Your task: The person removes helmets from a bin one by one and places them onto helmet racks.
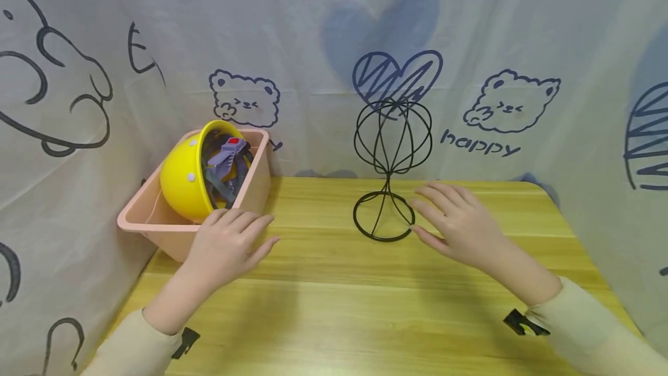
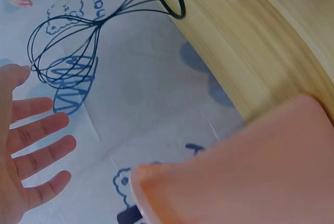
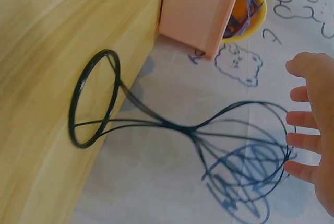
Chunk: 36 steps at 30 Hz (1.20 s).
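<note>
A yellow hard hat [image 1: 180,181] lies tilted in a pink bin [image 1: 256,181] at the left of the table, its strapped inside facing right. My left hand [image 1: 228,242] hovers by the bin's near right corner, fingers extended and holding nothing; the left wrist view shows those fingers [image 2: 44,130] spread. Upright near the back stands a black wire stand [image 1: 388,176] with a round cage top and a ring base. Just right of it my right hand [image 1: 459,222] is held in the air, fingers extended, gripping nothing. In the right wrist view its fingers [image 3: 302,119] appear beside the cage top.
The wooden table [image 1: 334,306] reaches back to a white curtain [image 1: 308,45] printed with hearts and bears. More curtain hangs along the left and right sides. The bin stands close to the left curtain.
</note>
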Tool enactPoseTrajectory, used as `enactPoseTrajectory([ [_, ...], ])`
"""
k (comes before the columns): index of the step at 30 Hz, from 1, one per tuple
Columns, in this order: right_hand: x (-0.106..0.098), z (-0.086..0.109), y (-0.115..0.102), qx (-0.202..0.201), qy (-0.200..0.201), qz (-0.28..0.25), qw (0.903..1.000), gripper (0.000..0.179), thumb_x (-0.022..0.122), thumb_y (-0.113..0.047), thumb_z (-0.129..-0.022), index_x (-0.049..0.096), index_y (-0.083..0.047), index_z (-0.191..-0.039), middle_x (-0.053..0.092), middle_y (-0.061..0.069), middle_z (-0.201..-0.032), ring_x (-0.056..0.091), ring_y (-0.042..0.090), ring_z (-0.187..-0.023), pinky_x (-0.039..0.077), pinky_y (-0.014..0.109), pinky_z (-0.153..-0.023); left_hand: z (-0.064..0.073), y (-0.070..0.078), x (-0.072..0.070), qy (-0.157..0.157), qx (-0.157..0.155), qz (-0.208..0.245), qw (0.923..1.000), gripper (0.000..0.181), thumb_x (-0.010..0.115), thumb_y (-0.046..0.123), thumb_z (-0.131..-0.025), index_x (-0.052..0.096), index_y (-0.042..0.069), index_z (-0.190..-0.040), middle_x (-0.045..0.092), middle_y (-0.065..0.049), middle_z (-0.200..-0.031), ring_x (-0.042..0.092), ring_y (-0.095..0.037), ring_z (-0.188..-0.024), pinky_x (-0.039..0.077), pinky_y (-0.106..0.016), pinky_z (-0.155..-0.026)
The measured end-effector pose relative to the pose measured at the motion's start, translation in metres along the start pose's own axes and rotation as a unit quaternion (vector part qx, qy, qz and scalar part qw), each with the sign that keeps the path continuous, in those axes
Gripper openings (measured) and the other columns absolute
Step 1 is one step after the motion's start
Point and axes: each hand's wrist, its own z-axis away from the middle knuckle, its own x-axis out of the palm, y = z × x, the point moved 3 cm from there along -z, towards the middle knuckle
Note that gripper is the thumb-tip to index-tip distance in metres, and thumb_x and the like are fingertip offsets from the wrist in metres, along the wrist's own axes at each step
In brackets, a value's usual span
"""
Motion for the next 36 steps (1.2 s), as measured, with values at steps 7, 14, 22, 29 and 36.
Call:
enactPoseTrajectory([
  [7,0.011,-0.034,-0.009,-0.049,0.012,-0.012,0.9987,0.05,0.038,-0.046,-0.102,0.064,-0.008,-0.121,0.064,0.015,-0.124,0.058,0.035,-0.117,0.049,0.05,-0.095,0.015,-0.016,-0.013,0.004,-0.014,-0.013,0.9998,0.055,0.042,0.057,-0.097,0.072,0.01,-0.102,0.073,-0.009,-0.089,0.064,-0.032,-0.08,0.048,-0.046,-0.069],
  [14,0.029,-0.07,-0.02,-0.095,0.038,-0.04,0.994,0.041,0.049,-0.041,-0.099,0.063,-0.01,-0.122,0.063,0.014,-0.126,0.058,0.033,-0.118,0.049,0.046,-0.095,0.034,-0.036,-0.022,-0.022,-0.053,-0.029,0.9979,0.068,0.033,0.064,-0.097,0.073,0.009,-0.1,0.072,-0.011,-0.088,0.062,-0.034,-0.084,0.044,-0.049,-0.074],
  [22,0.045,-0.106,-0.029,-0.127,0.041,-0.05,0.9898,0.046,0.069,-0.035,-0.087,0.062,-0.011,-0.125,0.063,0.013,-0.125,0.058,0.032,-0.12,0.049,0.046,-0.097,0.044,-0.061,-0.024,-0.018,-0.103,-0.025,0.9942,0.066,0.037,0.065,-0.094,0.071,0.009,-0.092,0.071,-0.012,-0.088,0.059,-0.037,-0.086,0.044,-0.053,-0.073],
  [29,0.054,-0.136,-0.035,-0.137,0.037,-0.057,0.9883,0.045,0.068,-0.034,-0.088,0.061,-0.013,-0.126,0.063,0.011,-0.126,0.057,0.03,-0.121,0.048,0.044,-0.099,0.06,-0.079,-0.017,-0.072,-0.195,-0.024,0.9778,0.045,0.066,0.054,-0.08,0.071,0.011,-0.092,0.069,-0.013,-0.092,0.056,-0.038,-0.093,0.037,-0.056,-0.079],
  [36,0.07,-0.165,-0.036,-0.146,0.019,-0.041,0.9882,0.042,0.064,-0.038,-0.091,0.061,-0.015,-0.126,0.063,0.01,-0.127,0.058,0.029,-0.121,0.049,0.044,-0.097,0.071,-0.091,-0.007,-0.168,-0.304,0.0,0.9376,0.046,0.065,0.058,-0.085,0.071,0.013,-0.094,0.064,-0.016,-0.103,0.048,-0.04,-0.102,0.03,-0.064,-0.086],
])
